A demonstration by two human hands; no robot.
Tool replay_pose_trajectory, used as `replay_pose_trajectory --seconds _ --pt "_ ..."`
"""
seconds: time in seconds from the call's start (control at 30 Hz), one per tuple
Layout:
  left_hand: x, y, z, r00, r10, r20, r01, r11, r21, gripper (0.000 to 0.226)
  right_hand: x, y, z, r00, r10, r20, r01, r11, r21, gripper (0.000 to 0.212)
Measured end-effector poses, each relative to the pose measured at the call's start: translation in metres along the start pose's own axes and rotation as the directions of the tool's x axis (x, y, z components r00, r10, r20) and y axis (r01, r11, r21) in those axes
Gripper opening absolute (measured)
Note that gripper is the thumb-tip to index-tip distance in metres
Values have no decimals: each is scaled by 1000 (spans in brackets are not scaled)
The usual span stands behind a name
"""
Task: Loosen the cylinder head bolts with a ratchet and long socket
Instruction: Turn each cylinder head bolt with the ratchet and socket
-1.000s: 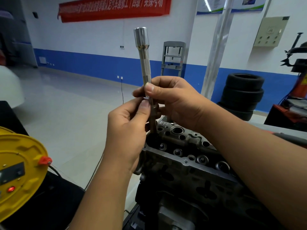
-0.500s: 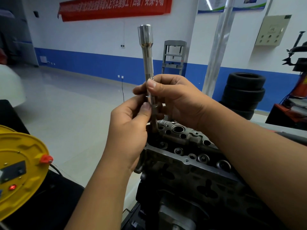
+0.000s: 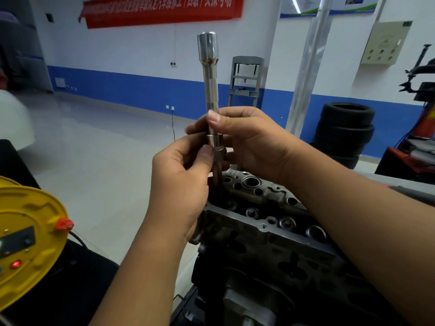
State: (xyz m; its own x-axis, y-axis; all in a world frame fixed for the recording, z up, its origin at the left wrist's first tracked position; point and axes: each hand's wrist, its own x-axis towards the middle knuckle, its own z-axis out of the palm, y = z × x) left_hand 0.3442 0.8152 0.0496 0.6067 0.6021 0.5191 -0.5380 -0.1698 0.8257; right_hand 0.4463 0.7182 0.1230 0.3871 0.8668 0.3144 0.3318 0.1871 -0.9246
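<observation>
1. The long socket (image 3: pixel 210 85) stood upright above the cylinder head's (image 3: pixel 263 208) near-left corner.
2. The right hand (image 3: pixel 249 142) gripped its shaft with thumb and fingers.
3. The left hand (image 3: pixel 181 184) pinched the hex piece just below that.
4. A yellow cable reel (image 3: pixel 26 241) sat at left.

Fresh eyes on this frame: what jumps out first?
The long chrome socket extension stands near upright at centre, its lower end going down into the cylinder head. The right hand pinches its shaft from behind, while the left hand pinches the hex joint just below. A yellow cable reel with a red lamp sits at the lower left, and a stack of tyres stands by the blue-banded wall on the right.
</observation>
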Motion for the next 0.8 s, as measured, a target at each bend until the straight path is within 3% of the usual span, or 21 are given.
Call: replay_pose_trajectory --seconds 0.13,0.33,0.53,0.73,0.8 --pt "-3 -3 0 995 59 -81 -58 998 12 11 2 1 0 1000 -21 -21 21 1000 15 8" --pt "0 1 0 999 -8 50 9 1000 -28 26 1 1 0 999 -27 -39 28 999 36 15" --pt "-1 -5 0 993 58 -99 -61 998 -23 9 1 1 1 1000 -4 -21 5 1000 11 11" --pt "1 -3 0 1000 6 20 -5 998 -63 24 0 1 0 999 -16 -40 17 1000 23 15" --pt "0 -2 1 1000 26 -5 -26 999 -32 21 0 1 0 999 -7 -35 8 1000 26 17"
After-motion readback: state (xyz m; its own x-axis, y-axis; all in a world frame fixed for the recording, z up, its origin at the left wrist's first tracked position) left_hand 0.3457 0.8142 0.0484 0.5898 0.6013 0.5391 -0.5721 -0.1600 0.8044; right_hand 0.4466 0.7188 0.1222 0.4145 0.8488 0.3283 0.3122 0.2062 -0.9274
